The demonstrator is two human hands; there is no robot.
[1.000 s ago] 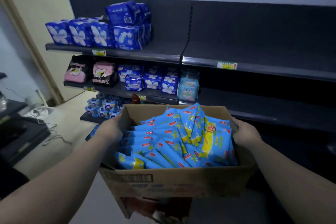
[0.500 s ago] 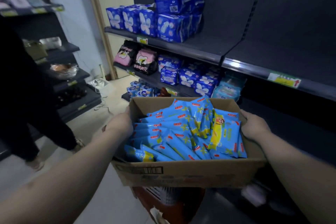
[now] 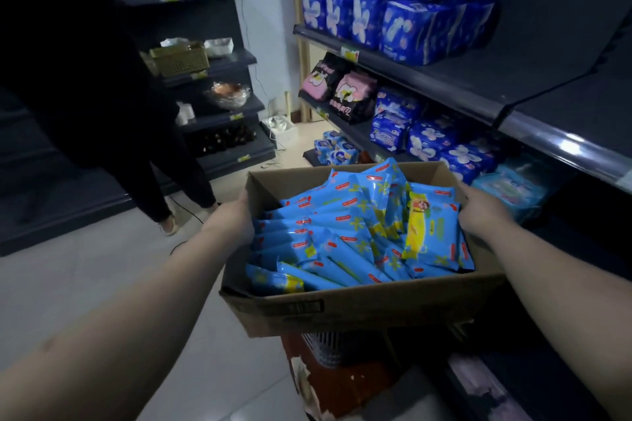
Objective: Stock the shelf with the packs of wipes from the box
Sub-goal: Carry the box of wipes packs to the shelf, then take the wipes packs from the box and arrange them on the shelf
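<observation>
I carry an open cardboard box (image 3: 342, 314) in front of me, filled with several light-blue packs of wipes (image 3: 345, 232) standing on edge. My left hand (image 3: 232, 215) grips the box's left wall. On the right wall sits my right hand (image 3: 478, 208), fingers hooked over the rim. The dark shelf unit (image 3: 478, 92) runs along the right; its right-hand part is bare, and its left part holds dark-blue, pink and black packs.
A person in dark clothes (image 3: 102, 96) stands at the left, in front of a second shelf unit (image 3: 212, 65) with baskets and bowls. A reddish crate (image 3: 345, 383) lies on the floor under the box. Pale floor (image 3: 102, 270) stretches between the two units.
My view has swung to the left, so the shelf now lies at the right and the person and second shelf unit have come into view. Both hands keep their hold on the box.
</observation>
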